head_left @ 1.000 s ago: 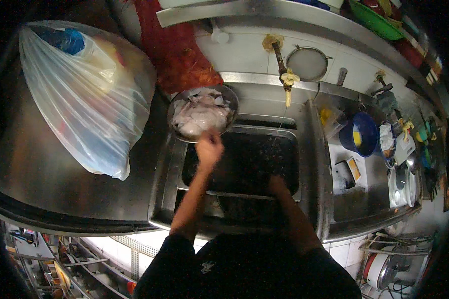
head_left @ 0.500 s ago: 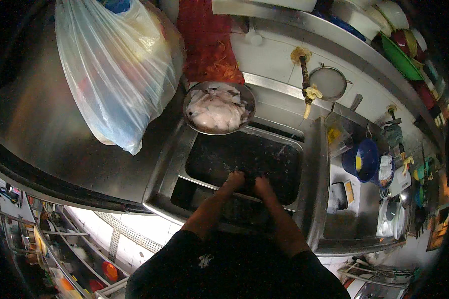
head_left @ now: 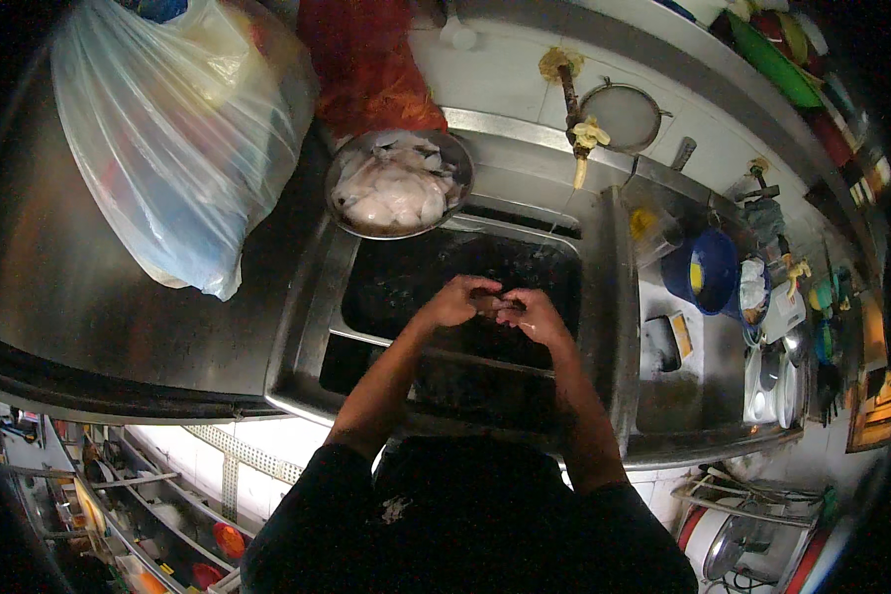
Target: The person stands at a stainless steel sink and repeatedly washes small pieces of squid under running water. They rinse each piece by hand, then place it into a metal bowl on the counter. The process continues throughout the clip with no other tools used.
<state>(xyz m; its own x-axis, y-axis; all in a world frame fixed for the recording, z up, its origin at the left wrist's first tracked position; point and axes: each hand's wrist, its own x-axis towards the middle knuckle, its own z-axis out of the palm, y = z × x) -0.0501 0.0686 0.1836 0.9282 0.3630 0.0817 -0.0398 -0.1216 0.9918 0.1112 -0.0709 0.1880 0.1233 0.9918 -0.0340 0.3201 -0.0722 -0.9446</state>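
My left hand (head_left: 457, 303) and my right hand (head_left: 535, 317) meet just above a metal tray (head_left: 364, 340) of dark liquid set in the sink. Their fingers curl toward each other around a small, wet, pinkish-brown piece (head_left: 489, 306), partly covered, its kind unclear. Beyond them, on the sink's far left corner, stands a round metal bowl (head_left: 391, 236) heaped with pale, glossy pieces of raw seafood (head_left: 394, 188) that look like squid or cuttlefish. The dark liquid hides whatever lies under its surface.
A bulging white plastic bag (head_left: 183, 148) sits on the steel counter at left, near a red mesh bag (head_left: 371, 69). A tap (head_left: 577, 129) juts over the sink, with a strainer (head_left: 621, 117) behind. At right, another basin holds a blue bucket (head_left: 705, 269).
Both hands have risen out of the dark liquid and come together, now with a small piece between their fingers. The whole view has shifted slightly.
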